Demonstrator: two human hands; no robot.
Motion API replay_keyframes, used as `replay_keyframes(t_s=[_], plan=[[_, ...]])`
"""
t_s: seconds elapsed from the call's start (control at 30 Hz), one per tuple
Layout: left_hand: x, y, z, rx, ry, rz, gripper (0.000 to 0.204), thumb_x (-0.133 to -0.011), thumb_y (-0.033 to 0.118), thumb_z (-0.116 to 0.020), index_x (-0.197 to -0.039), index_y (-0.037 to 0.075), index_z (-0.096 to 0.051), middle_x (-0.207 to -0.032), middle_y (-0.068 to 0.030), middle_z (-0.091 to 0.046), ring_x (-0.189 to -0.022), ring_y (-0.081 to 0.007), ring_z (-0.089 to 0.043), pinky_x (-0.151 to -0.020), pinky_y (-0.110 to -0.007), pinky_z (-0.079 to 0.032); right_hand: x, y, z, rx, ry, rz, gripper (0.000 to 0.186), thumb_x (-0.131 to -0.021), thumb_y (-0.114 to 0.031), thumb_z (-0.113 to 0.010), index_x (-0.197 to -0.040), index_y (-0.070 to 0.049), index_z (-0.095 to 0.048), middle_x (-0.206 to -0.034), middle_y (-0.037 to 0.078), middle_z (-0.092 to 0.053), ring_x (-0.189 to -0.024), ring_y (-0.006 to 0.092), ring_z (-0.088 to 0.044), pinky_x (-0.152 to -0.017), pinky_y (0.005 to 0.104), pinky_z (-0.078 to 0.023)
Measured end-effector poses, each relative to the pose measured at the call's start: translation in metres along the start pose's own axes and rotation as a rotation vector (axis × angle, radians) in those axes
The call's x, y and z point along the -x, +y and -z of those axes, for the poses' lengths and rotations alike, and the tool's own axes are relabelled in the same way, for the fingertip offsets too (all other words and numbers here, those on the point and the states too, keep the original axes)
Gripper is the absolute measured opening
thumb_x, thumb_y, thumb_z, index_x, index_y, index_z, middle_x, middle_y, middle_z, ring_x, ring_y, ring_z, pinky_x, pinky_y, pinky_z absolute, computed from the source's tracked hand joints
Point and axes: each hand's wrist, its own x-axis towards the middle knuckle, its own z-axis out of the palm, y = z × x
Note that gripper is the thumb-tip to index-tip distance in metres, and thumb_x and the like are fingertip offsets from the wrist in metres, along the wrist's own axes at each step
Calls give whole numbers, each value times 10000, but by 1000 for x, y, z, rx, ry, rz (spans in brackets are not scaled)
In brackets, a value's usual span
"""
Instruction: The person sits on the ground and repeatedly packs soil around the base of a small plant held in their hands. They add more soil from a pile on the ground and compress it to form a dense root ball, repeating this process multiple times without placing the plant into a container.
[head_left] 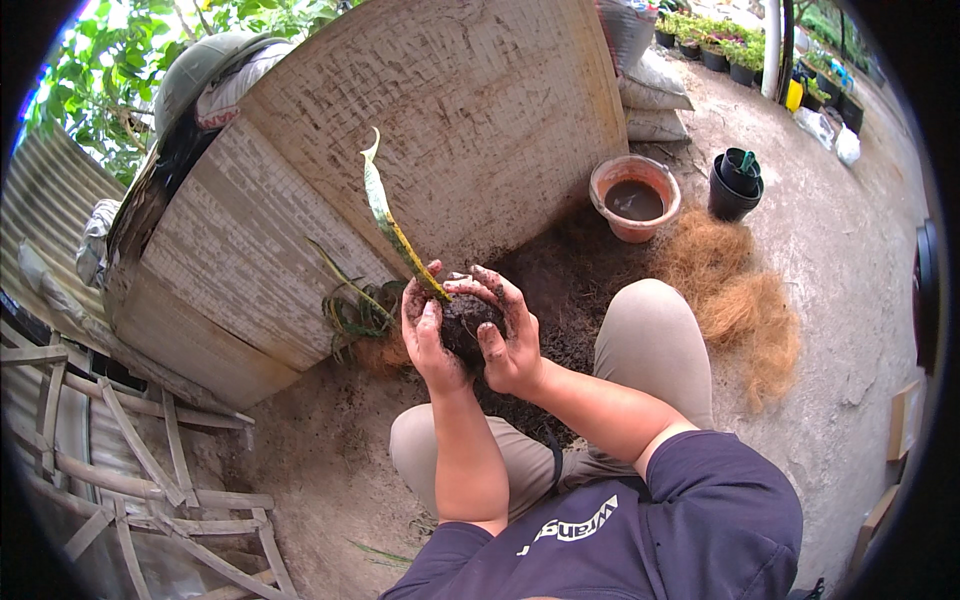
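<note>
My soil-smeared left hand (428, 345) and right hand (516, 350) are cupped around a dark, soil-covered root ball (462, 325), one on each side. From it rises a long, narrow leaf (384, 212), green with yellow edges, like a snake plant's, leaning left toward its curled tip. The right fingers curve over the top of the ball, its thumb along the near side. A small pale piece shows between the fingertips. Just left of my hands, another plant (360, 305) with long, thin leaves stands low against the board. The underside of the root ball is hidden.
Loose dark soil (575, 265) covers the ground beyond my knees. A terracotta-coloured pot (636, 200) with muddy contents stands at the far right, near stacked black pots (736, 188) and brown coir fibre (735, 280). A large board (440, 110) closes the far side; wooden lattice (150, 490) lies left.
</note>
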Motion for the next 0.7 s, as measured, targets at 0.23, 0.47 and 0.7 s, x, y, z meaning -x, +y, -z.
replay_keyframes(t_s=[0.23,0.47,0.7], plan=[[1,4,-2,26,-79,-6,528,-776,219,-407,-1230,-51,-399,-917,-109,-560,-844,-181,-561,-783,-312,-462,5,9,2,27,5,103,448,-855,-191,-475,-1218,51,-368,-1103,201,-548,-1043,324,-535,-928,405,-381],[7,8,2,33,-141,-115,639,-754,297,-395,-1297,-36,-335,-1066,-95,-520,-966,-187,-522,-914,-381,-399,-6,-1,8,60,-113,309,406,-859,-216,-452,-1202,-10,-386,-1073,194,-577,-1016,362,-550,-948,517,-327],[7,17,-5,-35,-186,-106,663,-736,283,-437,-1305,-38,-319,-1058,-150,-526,-972,-208,-522,-907,-364,-406,-5,-3,7,93,-78,265,435,-856,-301,-418,-1101,54,-471,-1038,188,-586,-1017,325,-551,-1029,460,-220]])
